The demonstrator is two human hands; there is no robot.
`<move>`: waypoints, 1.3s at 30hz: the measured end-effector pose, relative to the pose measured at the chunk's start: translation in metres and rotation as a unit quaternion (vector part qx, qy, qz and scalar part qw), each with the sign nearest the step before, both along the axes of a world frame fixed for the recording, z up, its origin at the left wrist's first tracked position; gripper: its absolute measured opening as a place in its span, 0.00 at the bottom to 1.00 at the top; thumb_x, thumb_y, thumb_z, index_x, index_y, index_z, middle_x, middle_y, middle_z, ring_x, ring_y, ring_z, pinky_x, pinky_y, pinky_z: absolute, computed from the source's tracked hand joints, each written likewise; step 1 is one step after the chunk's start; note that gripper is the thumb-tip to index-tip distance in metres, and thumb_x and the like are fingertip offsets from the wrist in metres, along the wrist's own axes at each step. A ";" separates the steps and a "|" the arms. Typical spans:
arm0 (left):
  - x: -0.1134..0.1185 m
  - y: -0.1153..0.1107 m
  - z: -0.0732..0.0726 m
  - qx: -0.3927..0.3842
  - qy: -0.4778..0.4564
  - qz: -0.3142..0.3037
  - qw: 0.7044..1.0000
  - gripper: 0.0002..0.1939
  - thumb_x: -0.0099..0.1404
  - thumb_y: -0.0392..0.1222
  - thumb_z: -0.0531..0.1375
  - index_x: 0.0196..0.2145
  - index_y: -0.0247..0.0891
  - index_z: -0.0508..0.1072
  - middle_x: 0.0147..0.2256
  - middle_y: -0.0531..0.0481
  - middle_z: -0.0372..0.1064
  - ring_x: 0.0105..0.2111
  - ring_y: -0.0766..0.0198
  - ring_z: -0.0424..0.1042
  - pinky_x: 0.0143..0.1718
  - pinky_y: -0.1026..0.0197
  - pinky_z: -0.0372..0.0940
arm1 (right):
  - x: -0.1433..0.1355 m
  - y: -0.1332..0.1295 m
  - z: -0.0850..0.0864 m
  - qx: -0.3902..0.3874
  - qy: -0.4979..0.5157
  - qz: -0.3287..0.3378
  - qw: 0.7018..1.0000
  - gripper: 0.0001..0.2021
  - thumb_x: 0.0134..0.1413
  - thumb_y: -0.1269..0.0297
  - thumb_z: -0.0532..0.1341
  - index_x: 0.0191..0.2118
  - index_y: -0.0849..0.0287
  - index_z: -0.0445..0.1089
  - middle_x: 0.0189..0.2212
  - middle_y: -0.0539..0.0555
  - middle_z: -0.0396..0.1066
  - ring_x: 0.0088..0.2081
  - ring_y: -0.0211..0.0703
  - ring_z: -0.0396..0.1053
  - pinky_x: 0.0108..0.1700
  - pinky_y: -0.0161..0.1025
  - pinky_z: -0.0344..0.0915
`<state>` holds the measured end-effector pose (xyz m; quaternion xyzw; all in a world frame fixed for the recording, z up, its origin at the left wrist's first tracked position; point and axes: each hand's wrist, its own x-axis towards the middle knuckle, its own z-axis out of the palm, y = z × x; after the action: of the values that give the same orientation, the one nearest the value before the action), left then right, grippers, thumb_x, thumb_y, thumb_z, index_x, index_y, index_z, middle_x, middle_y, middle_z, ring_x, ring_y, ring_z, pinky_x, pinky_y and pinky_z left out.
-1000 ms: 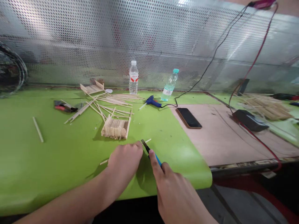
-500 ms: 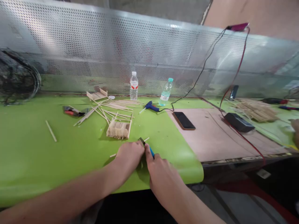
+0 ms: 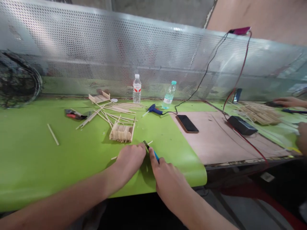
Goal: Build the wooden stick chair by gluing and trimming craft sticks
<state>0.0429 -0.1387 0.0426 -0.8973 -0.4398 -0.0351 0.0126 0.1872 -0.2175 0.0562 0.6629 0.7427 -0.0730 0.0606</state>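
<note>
Right hand (image 3: 169, 172) closed round the blue-handled knife (image 3: 156, 156), index finger along its back, probably to press the blade down. Left hand (image 3: 131, 156) just beside, clamped over a thin stick (image 3: 150, 142) at the blade, both ends showing; presumably steadies it against the green surface (image 3: 79, 166). Whether the hands touch: cannot tell. Slatted stick piece (image 3: 122, 132) just beyond, apparently set clear of the blade. Loose sticks (image 3: 121, 108) fanned behind. Glue gun (image 3: 155, 109) to their right, cord leading off right, likely parked within reach.

Stick bundle (image 3: 121, 133): matt wood. Bottle (image 3: 137, 89): clear plastic. Phone screen (image 3: 187, 123): glossy.
</note>
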 end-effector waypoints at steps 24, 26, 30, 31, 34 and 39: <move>0.001 0.029 -0.011 -0.025 0.049 -0.034 0.998 0.14 0.66 0.30 0.52 0.43 0.31 0.76 0.28 0.41 0.76 0.25 0.53 0.77 0.24 0.57 0.68 | -0.015 0.012 0.004 -0.031 -0.033 -0.035 0.998 0.43 0.49 0.82 0.55 0.72 0.64 0.44 0.37 0.62 0.74 0.32 0.49 0.75 0.28 0.37 0.63; 0.002 0.028 -0.009 -0.022 0.045 -0.034 0.998 0.14 0.66 0.30 0.52 0.41 0.32 0.76 0.29 0.40 0.76 0.26 0.52 0.77 0.25 0.55 0.69 | -0.018 0.014 0.000 -0.021 -0.045 -0.027 0.998 0.43 0.48 0.83 0.55 0.71 0.66 0.45 0.37 0.63 0.74 0.33 0.50 0.76 0.29 0.38 0.63; 0.003 0.028 -0.008 -0.025 0.045 -0.023 0.998 0.15 0.62 0.27 0.53 0.41 0.30 0.77 0.31 0.38 0.77 0.28 0.53 0.77 0.27 0.57 0.70 | -0.013 0.004 -0.002 -0.012 -0.023 -0.042 0.999 0.41 0.50 0.82 0.54 0.71 0.62 0.47 0.38 0.61 0.75 0.31 0.47 0.75 0.27 0.36 0.60; 0.002 0.028 -0.009 -0.027 0.044 -0.019 0.998 0.16 0.62 0.26 0.53 0.43 0.30 0.77 0.32 0.37 0.77 0.28 0.54 0.77 0.27 0.57 0.69 | -0.006 0.001 0.000 0.001 -0.001 -0.042 0.999 0.39 0.53 0.81 0.53 0.71 0.60 0.48 0.38 0.61 0.75 0.31 0.47 0.75 0.28 0.36 0.59; -0.002 0.029 -0.015 -0.039 0.039 -0.004 0.998 0.23 0.61 0.23 0.49 0.50 0.28 0.74 0.28 0.38 0.75 0.20 0.59 0.73 0.20 0.62 0.65 | 0.027 -0.004 0.012 0.071 0.096 -0.064 0.991 0.31 0.62 0.73 0.50 0.71 0.57 0.50 0.36 0.57 0.76 0.30 0.44 0.73 0.28 0.36 0.59; -0.007 0.028 -0.026 -0.046 0.015 0.007 0.999 0.28 0.61 0.22 0.45 0.56 0.27 0.71 0.26 0.40 0.74 0.18 0.62 0.69 0.17 0.64 0.61 | 0.079 0.009 0.013 0.154 0.115 -0.131 0.973 0.29 0.65 0.66 0.50 0.71 0.56 0.48 0.32 0.55 0.76 0.30 0.48 0.73 0.29 0.38 0.59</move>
<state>0.0362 -0.1107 0.0167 -0.8941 -0.4473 -0.0017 -0.0220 0.2661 -0.2087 0.0691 0.7426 0.6540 -0.0409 -0.1385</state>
